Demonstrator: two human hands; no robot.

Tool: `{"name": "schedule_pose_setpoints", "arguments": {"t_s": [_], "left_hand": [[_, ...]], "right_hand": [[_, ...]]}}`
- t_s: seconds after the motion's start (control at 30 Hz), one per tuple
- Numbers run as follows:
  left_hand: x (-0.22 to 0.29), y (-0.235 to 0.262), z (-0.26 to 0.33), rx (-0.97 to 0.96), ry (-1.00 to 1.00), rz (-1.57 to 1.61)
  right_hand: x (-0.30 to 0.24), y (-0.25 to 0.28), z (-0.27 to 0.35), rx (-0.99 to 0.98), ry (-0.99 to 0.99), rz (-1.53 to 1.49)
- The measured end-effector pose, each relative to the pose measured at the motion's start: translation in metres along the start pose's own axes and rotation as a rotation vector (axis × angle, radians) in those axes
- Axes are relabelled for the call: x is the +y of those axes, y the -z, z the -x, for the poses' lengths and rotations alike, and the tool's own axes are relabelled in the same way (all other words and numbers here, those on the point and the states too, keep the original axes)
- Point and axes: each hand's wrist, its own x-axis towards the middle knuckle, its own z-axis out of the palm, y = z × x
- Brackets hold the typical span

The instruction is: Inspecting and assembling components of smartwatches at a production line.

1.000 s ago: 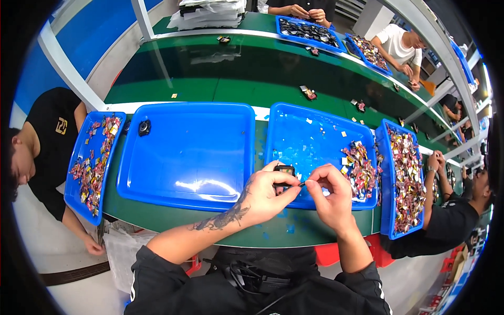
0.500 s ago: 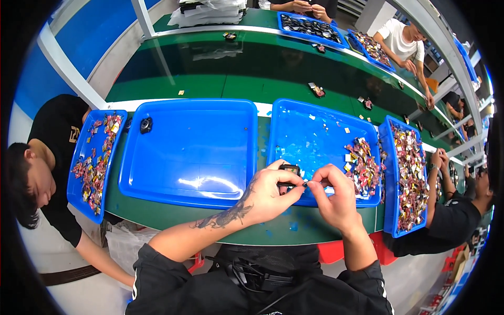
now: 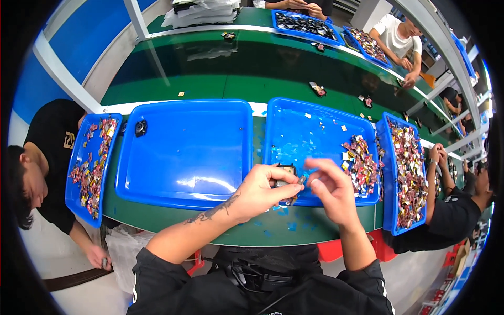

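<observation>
My left hand (image 3: 261,191) is closed around a small black device with a squarish window (image 3: 286,169), a watch-like housing. Thumb and fingertips pinch its near end, where a bit of the inner parts shows. Just to the right, my right hand (image 3: 334,195) is raised with thumb and fingers apart, slightly blurred, and nothing shows in it. Both hands are over the near edge of a blue tray (image 3: 278,113) littered with blue film scraps. At that tray's right side lies a heap of small electronic assemblies (image 3: 362,163).
To the left, a larger blue tray (image 3: 184,142) holds one black housing (image 3: 140,127). Narrow blue trays of assemblies stand at far left (image 3: 76,181) and right (image 3: 387,173). Beyond runs a green conveyor (image 3: 252,86) with scattered parts. Co-workers sit at left, right and across.
My right hand has come away from the device and its fingers have spread. My left hand still holds the device. The co-worker's hand at left has moved up and left.
</observation>
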Motion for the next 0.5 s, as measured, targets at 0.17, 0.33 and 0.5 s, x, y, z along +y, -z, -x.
{"name": "schedule_pose_setpoints", "arguments": {"t_s": [0.17,0.33,0.5], "left_hand": [[-0.004,0.003,0.001,-0.117,0.079,-0.040],[-0.003,-0.001,0.003,0.158,-0.288,-0.226],[-0.004,-0.002,0.002,0.020,-0.249,-0.021]], "right_hand": [[0.006,-0.009,0.004,0.033,0.109,-0.168],[-0.005,-0.002,0.013,0.286,0.105,0.218],[-0.024,-0.019,0.004,0.179,0.125,0.329]]}}
